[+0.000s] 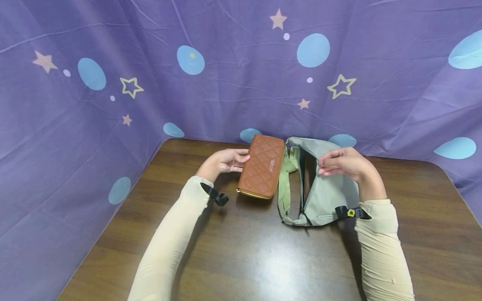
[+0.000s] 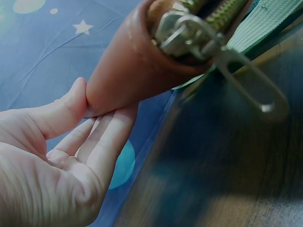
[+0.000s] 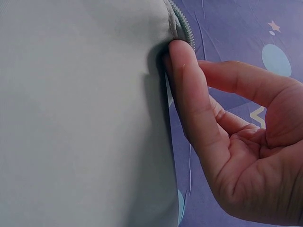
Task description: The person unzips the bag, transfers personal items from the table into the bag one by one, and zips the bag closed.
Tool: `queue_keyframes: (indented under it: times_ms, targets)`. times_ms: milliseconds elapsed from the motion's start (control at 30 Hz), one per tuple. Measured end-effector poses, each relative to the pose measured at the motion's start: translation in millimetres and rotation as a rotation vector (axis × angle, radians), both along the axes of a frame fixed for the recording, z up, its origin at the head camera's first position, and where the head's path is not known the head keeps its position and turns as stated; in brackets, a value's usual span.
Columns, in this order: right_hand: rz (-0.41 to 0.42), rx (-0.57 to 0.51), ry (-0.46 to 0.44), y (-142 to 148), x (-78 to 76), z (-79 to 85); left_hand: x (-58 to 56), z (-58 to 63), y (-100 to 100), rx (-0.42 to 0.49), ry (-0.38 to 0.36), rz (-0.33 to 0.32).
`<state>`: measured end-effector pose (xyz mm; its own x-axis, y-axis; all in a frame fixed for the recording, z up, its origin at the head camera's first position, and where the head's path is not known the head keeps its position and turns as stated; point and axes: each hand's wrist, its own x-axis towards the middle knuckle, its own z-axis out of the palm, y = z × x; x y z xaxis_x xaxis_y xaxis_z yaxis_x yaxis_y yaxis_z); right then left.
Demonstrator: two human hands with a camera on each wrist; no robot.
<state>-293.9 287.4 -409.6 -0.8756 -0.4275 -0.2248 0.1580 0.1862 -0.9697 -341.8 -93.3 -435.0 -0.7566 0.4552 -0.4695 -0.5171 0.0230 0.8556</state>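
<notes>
A brown quilted wallet [image 1: 260, 166] with a gold zipper along its edge is pinched at its left side by my left hand [image 1: 227, 161], thumb on the front face. In the left wrist view the metal zipper pull [image 2: 251, 85] dangles from the wallet's end. Just right of the wallet lies a grey-green bag [image 1: 331, 196], its zipped mouth gaping toward the wallet. My right hand [image 1: 344, 165] pinches the edge of that mouth between thumb and fingers. The right wrist view shows the bag's zipper teeth [image 3: 185, 28] beside the fingertips.
The bag's light green strap [image 1: 285, 190] loops on the brown wooden table [image 1: 241, 251] between wallet and bag. A purple curtain [image 1: 233, 62] with stars and blue ovals rises behind the table and along its left side.
</notes>
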Motion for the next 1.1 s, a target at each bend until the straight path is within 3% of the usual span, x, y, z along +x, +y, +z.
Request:
queue_keyframes:
  times_ms: [367, 733, 1100]
  targets:
    - [0.007, -0.012, -0.004, 2, -0.2, -1.5, 10.0, 3.7, 14, -0.048, 0.04, -0.096]
    - [-0.008, 0.011, -0.005, 0, 1.2, 1.0, 14.7, 1.4, 39, -0.123, 0.007, -0.083]
    - [-0.01, 0.027, -0.008, -1, 0.0, 1.6, 9.1, -8.2, 59, -0.152, -0.021, -0.073]
